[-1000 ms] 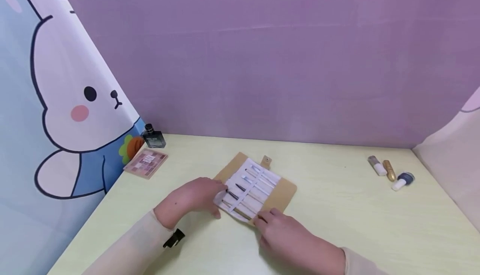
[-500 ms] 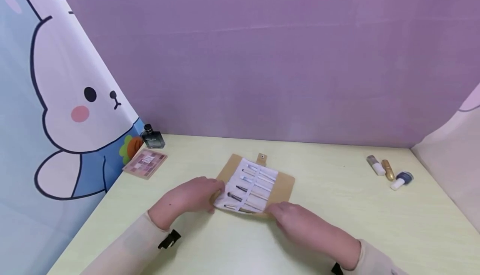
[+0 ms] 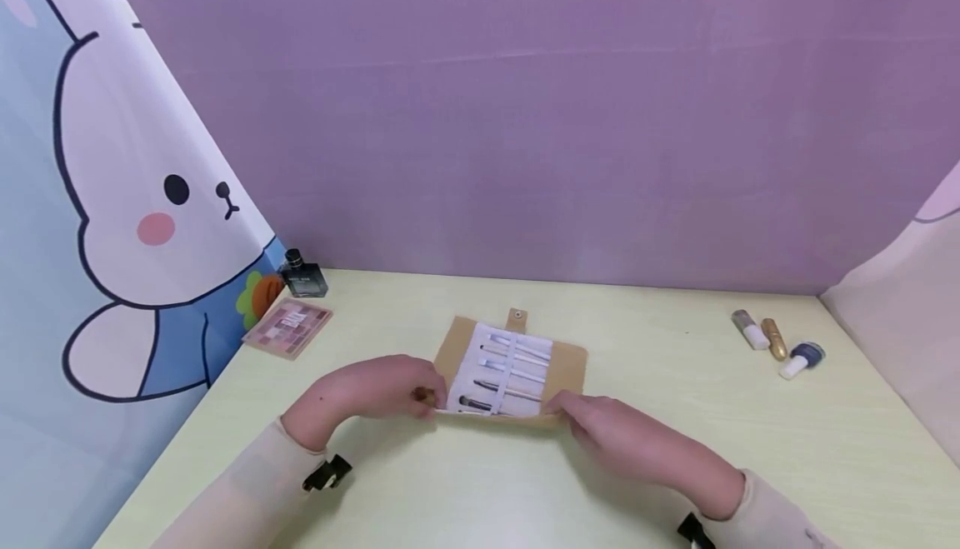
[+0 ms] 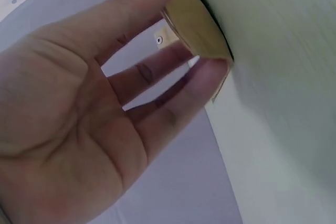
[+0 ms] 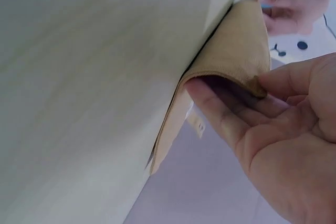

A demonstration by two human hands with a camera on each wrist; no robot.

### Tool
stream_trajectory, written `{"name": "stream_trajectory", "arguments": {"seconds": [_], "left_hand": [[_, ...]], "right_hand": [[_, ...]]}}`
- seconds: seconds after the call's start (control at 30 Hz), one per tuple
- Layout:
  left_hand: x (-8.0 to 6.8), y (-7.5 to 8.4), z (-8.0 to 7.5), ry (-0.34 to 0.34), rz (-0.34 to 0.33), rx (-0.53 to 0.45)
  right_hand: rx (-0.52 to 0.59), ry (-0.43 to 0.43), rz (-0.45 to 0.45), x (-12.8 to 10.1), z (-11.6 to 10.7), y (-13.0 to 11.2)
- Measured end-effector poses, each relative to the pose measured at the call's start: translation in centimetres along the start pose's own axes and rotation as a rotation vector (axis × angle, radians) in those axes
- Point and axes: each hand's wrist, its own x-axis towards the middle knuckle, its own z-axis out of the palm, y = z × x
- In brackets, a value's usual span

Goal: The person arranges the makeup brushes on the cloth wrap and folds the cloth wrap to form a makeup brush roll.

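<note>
A tan brush roll lies open near the middle of the pale green tabletop, its white inner panel holding a row of small makeup brushes under a white strap. A snap tab sticks out at its far edge. Its near edge is folded up off the tabletop.

The left hand is at the roll's near left corner, fingers curled round the fabric edge, which the left wrist view shows pinched between fingertips and thumb. The right hand is at the near right corner; in the right wrist view its fingers lie under the lifted tan flap with the thumb seemingly on top, though the blur makes the contact hard to judge. Both hands are thus clamped on the roll, one at each end of its near edge.

Farther out, an eyeshadow palette lies at the left edge of the tabletop, with a dark perfume bottle just behind it. Well apart on the right lie three small cosmetic bottles close together. A purple backdrop stands behind, and a rabbit-print curtain hangs at the left.
</note>
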Motion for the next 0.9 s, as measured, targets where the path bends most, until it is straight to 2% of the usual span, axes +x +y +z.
{"name": "stream_trajectory", "arguments": {"seconds": [0.2, 0.5, 0.9], "left_hand": [[0.3, 0.0, 0.3, -0.035, 0.035, -0.063], [0.5, 0.4, 0.4, -0.065, 0.028, -0.075], [1.6, 0.7, 0.4, -0.042, -0.028, -0.14]], "right_hand": [[0.044, -0.006, -0.033, -0.5, -0.8, 1.4], [0.171, 0.004, -0.07, -1.0, -1.4, 3.0], [0.271, 0.048, 0.038, -0.3, -1.9, 3.8]]}}
